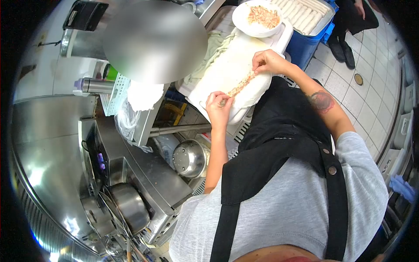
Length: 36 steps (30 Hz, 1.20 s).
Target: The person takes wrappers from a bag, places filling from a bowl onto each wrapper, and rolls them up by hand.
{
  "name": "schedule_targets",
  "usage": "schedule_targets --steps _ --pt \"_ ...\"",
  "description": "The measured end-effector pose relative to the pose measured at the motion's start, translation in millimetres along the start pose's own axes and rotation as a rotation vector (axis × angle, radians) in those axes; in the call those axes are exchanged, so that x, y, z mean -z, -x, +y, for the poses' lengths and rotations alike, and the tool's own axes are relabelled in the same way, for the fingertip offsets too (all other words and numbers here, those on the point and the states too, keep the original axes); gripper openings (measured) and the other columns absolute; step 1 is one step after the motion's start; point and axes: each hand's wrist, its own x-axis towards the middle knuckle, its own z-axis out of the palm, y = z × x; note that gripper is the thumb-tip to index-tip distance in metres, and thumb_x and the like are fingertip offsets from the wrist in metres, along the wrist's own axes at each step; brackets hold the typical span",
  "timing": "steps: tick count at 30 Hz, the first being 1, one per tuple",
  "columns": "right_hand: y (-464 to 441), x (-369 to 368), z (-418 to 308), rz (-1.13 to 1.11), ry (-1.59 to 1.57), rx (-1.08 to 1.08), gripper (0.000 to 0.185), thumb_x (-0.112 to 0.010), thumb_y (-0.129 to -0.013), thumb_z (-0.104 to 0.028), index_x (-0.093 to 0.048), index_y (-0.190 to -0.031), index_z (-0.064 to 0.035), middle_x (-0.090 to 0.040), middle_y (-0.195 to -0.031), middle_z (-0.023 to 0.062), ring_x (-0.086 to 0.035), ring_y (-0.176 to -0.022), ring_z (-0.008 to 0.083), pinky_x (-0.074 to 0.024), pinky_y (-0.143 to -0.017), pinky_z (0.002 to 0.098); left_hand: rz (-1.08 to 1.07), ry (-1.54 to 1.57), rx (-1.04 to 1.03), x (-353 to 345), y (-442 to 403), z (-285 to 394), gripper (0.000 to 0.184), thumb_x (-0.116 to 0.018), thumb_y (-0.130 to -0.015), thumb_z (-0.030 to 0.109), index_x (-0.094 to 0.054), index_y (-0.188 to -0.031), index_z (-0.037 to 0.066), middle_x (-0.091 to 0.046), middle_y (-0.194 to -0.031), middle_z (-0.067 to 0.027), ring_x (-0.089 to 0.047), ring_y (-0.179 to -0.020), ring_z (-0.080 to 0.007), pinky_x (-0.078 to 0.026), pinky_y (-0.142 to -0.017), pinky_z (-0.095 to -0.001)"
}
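Observation:
A strip of orange-and-white chopped filling (243, 84) lies along a pale, thin wrapper sheet (224, 72) on a white board. My left hand (218, 106) is at the strip's lower left end, its fingers pinched together on the filled wrapper. At the upper right end, my right hand (267, 62) is likewise closed, thumb and fingertips pinching the filled wrapper. Both fingertips are partly hidden. A white bowl (238, 21) of the same filling stands just beyond my right hand.
Behind the bowl, a tray (328, 19) of pale rolls sits on a blue bin (301, 50). Crumpled greenish cloth or wrapper (214, 46) lies left of the sheet. A steel pot (128, 207) and a perforated metal bowl (188, 158) are lower left. Another person's shoes (342, 52) show at right.

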Motion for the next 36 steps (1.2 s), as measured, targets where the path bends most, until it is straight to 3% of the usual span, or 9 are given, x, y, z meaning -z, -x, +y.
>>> schedule_targets --steps 3,9,12,13,21,26,30,33,36 --pt "-2.4 3.5 9.7 -0.041 -0.018 -0.012 0.012 -0.078 -0.074 -0.003 -0.071 -0.084 -0.0005 -0.067 -0.090 0.0063 -0.065 -0.080 0.0147 -0.0532 -0.075 0.0292 0.010 0.098 0.045 -4.6 -1.6 -0.4 0.011 -0.079 -0.070 -0.002 -0.071 -0.077 0.001 -0.070 -0.089 -0.0099 -0.067 -0.081 -0.0242 -0.053 -0.075 -0.0339" --pt "-5.1 9.3 -8.4 -0.112 0.020 -0.077 0.029 -0.082 -0.070 -0.013 -0.070 -0.094 -0.0023 -0.066 -0.099 0.0100 -0.065 -0.092 0.0200 -0.0530 -0.079 0.0323 -0.027 0.195 0.160 -11.9 -6.3 -8.6 0.019 -0.078 -0.071 -0.005 -0.074 -0.089 0.000 -0.072 -0.089 -0.0114 -0.069 -0.077 -0.0202 -0.054 -0.074 -0.0286" --pt "-7.5 -4.7 -11.6 -0.100 0.421 0.219 0.038 -0.083 -0.067 -0.019 -0.072 -0.100 -0.0038 -0.067 -0.105 0.0122 -0.066 -0.095 0.0262 -0.0529 -0.080 0.0357 -0.069 0.233 0.200 -16.9 -3.7 -7.9 0.024 -0.078 -0.071 -0.003 -0.076 -0.094 0.000 -0.073 -0.091 -0.0126 -0.069 -0.078 -0.0207 -0.055 -0.076 -0.0297" --pt "-8.6 -8.0 -19.7 -0.159 0.515 0.214 0.038 -0.082 -0.068 -0.018 -0.073 -0.103 -0.0042 -0.068 -0.103 0.0121 -0.066 -0.093 0.0292 -0.0529 -0.081 0.0374 -0.082 0.200 0.189 -21.9 -3.7 -10.9 0.025 -0.078 -0.071 -0.003 -0.076 -0.095 0.001 -0.073 -0.091 -0.0130 -0.070 -0.078 -0.0209 -0.055 -0.076 -0.0301" --pt "-2.5 9.5 -7.8 -0.139 0.329 0.074 0.029 -0.080 -0.072 -0.010 -0.074 -0.100 -0.0031 -0.066 -0.092 0.0089 -0.067 -0.080 0.0212 -0.0536 -0.074 0.0331 -0.126 0.049 0.139 -19.3 -8.4 1.6 0.027 -0.079 -0.070 0.004 -0.076 -0.097 0.001 -0.073 -0.090 -0.0143 -0.069 -0.079 -0.0255 -0.055 -0.076 -0.0344" --pt "-2.3 14.4 -5.0 -0.165 0.315 0.086 0.036 -0.083 -0.070 -0.014 -0.074 -0.103 -0.0015 -0.066 -0.092 0.0094 -0.066 -0.080 0.0223 -0.0540 -0.075 0.0319 -0.166 -0.039 -0.021 -36.9 -24.4 14.0 0.026 -0.079 -0.068 0.006 -0.076 -0.094 0.002 -0.072 -0.089 -0.0157 -0.068 -0.082 -0.0307 -0.054 -0.077 -0.0378" --pt "-8.4 16.4 2.1 -0.210 0.305 0.052 0.037 -0.082 -0.071 -0.012 -0.074 -0.107 -0.0050 -0.066 -0.093 0.0082 -0.066 -0.083 0.0203 -0.0535 -0.075 0.0319 -0.162 0.031 0.015 -65.7 -40.1 31.1 0.025 -0.078 -0.068 0.006 -0.076 -0.092 0.002 -0.071 -0.089 -0.0167 -0.068 -0.084 -0.0332 -0.053 -0.081 -0.0412" --pt "-1.3 20.9 -2.1 -0.122 0.136 0.080 0.033 -0.081 -0.073 -0.010 -0.074 -0.105 -0.0063 -0.066 -0.092 0.0073 -0.066 -0.083 0.0201 -0.0535 -0.076 0.0322 -0.163 -0.016 0.005 -79.1 -47.6 37.9 0.022 -0.078 -0.068 0.006 -0.076 -0.090 0.002 -0.071 -0.088 -0.0184 -0.068 -0.085 -0.0326 -0.054 -0.082 -0.0411" --pt "-7.4 26.9 -3.4 -0.217 0.261 0.025 0.029 -0.079 -0.074 -0.008 -0.074 -0.102 -0.0058 -0.067 -0.094 0.0080 -0.065 -0.086 0.0216 -0.0535 -0.078 0.0329 -0.141 -0.040 -0.009 -90.7 -51.1 42.8 0.020 -0.077 -0.069 0.007 -0.076 -0.088 0.002 -0.071 -0.088 -0.0187 -0.069 -0.083 -0.0330 -0.054 -0.081 -0.0411"
